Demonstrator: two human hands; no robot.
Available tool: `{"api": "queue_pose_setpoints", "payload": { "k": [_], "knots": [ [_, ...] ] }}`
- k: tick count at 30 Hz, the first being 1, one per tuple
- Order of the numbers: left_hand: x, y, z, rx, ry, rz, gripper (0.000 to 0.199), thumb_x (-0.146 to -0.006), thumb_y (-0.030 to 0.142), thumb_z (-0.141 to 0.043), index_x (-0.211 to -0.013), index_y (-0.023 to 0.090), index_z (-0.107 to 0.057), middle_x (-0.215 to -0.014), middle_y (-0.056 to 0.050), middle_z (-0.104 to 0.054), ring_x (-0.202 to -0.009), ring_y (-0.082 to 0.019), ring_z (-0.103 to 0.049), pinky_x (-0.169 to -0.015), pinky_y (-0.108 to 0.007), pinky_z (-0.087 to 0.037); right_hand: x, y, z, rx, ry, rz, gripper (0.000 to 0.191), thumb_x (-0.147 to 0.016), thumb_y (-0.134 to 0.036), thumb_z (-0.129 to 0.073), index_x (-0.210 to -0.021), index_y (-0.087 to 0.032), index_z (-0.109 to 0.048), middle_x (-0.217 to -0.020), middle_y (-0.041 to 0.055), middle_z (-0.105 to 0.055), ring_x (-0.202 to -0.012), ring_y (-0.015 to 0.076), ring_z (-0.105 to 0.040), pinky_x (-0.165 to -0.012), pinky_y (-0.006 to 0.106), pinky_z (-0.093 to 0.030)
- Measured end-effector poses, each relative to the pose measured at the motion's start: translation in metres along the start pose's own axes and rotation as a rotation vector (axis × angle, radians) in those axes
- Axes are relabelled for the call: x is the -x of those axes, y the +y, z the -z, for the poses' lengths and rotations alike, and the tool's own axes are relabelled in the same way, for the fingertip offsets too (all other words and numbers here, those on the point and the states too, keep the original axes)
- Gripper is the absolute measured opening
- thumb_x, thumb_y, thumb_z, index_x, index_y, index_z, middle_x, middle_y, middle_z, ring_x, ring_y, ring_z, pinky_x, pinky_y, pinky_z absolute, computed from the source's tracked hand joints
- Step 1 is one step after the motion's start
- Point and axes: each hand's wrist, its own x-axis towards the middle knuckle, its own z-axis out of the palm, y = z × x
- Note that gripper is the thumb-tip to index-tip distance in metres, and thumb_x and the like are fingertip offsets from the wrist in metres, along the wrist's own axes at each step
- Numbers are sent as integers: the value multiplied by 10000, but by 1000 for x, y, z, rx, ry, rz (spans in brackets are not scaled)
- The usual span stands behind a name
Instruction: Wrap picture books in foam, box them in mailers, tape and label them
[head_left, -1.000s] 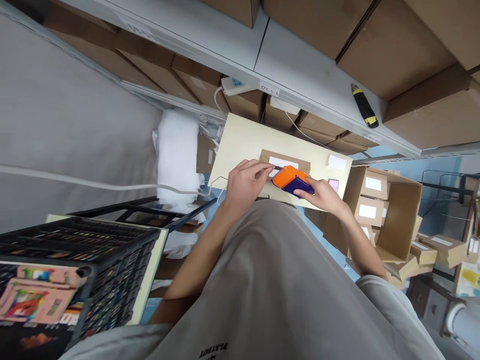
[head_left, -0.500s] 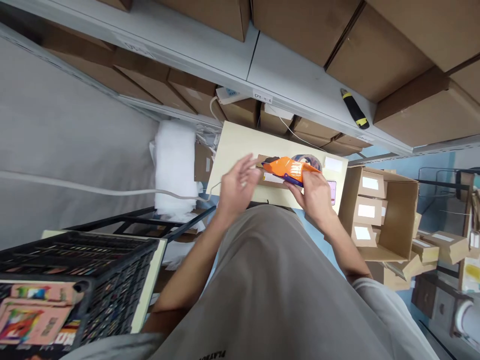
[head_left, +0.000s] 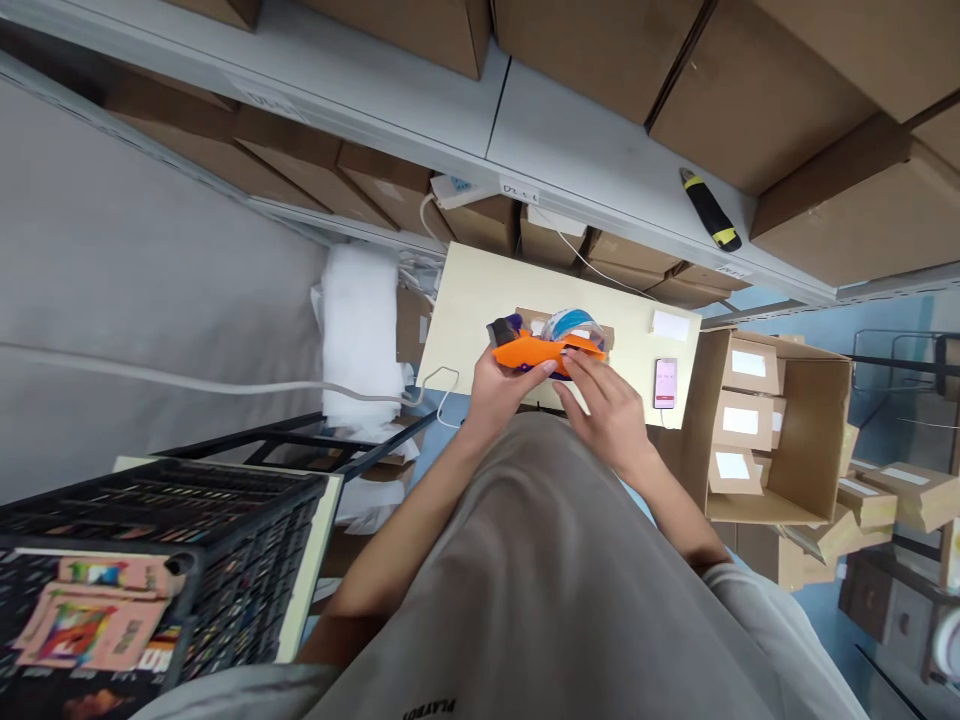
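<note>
An orange and purple packet (head_left: 525, 351) is held above the pale yellow table (head_left: 472, 290). My left hand (head_left: 499, 392) grips its left end, with the thumb along the near side. At the packet's right part, my right hand (head_left: 606, 400) has its fingertips closed on the near edge. Just behind the packet sits a roll of clear tape (head_left: 574, 322) with a blue and white core. Part of a flat brown cardboard piece (head_left: 607, 336) shows under the roll; the packet covers much of it.
A phone (head_left: 664, 384) and a white label stack (head_left: 670, 325) lie at the table's right. An open carton (head_left: 810, 430) with small boxes stands beyond. Left are white wrap (head_left: 361, 330) and a black crate (head_left: 247, 570). A yellow-black cutter (head_left: 709, 210) rests on the shelf.
My left hand has moved right and taken hold of the packet. The packet has turned and shifted slightly left, with my right hand moving left along with it, uncovering the phone.
</note>
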Motion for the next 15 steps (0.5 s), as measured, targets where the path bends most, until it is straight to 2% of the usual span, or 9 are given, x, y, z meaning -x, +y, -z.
{"api": "queue_pose_setpoints", "payload": {
  "k": [3,5,7,9,11,13,15],
  "knots": [
    [2,5,7,-1,-56,23,827,-567,610,-1075,-1183,156,-762,-1244,-160,-831,-1220,-337,-794,-1098,-475,-652,-1,9,26,-116,87,-140,361,-1136,-394,-654,-1461,-254,-724,-1404,167,-789,-1248,324,-756,-946,481,-691],
    [4,12,10,-28,-135,36,790,-547,592,-1092,-1138,165,-786,-1237,-163,-838,-1236,-361,-789,-1099,-489,-658,-9,23,41,-231,26,-246,488,-1089,-474,-724,-1531,-271,-689,-1438,161,-769,-1135,306,-752,-814,442,-683],
    [6,19,14,-75,-205,46,768,-540,584,-1101,-1124,184,-802,-1194,-151,-849,-1248,-382,-783,-1092,-510,-665,-17,39,49,-370,-95,-314,571,-1034,-534,-783,-1538,-280,-697,-1367,133,-786,-976,255,-726,-730,385,-645],
    [7,24,16,-110,-236,45,771,-532,577,-1109,-1138,205,-810,-1143,-129,-856,-1261,-391,-776,-1093,-523,-667,-22,52,51,-480,-169,-352,563,-981,-570,-833,-1453,-272,-763,-1200,94,-799,-865,214,-678,-706,351,-608],
    [7,28,17,-117,-247,37,772,-517,565,-1121,-1134,217,-814,-1096,-111,-853,-1258,-388,-777,-1099,-521,-667,-22,58,49,-538,-150,-392,539,-944,-599,-860,-1364,-265,-809,-1062,61,-773,-815,197,-635,-705,342,-584],
    [7,31,16,-112,-260,28,769,-504,563,-1128,-1115,218,-815,-1083,-104,-847,-1246,-385,-781,-1101,-522,-670,-21,59,45,-570,-102,-442,535,-934,-627,-852,-1328,-267,-818,-1006,44,-754,-794,191,-605,-705,341,-569],
    [8,35,14,-111,-282,24,781,-490,574,-1131,-1112,218,-819,-1122,-108,-845,-1248,-388,-779,-1105,-533,-671,-19,59,43,-592,-67,-489,540,-933,-654,-833,-1305,-263,-817,-1030,49,-765,-799,190,-592,-712,342,-561]
  ]
}}
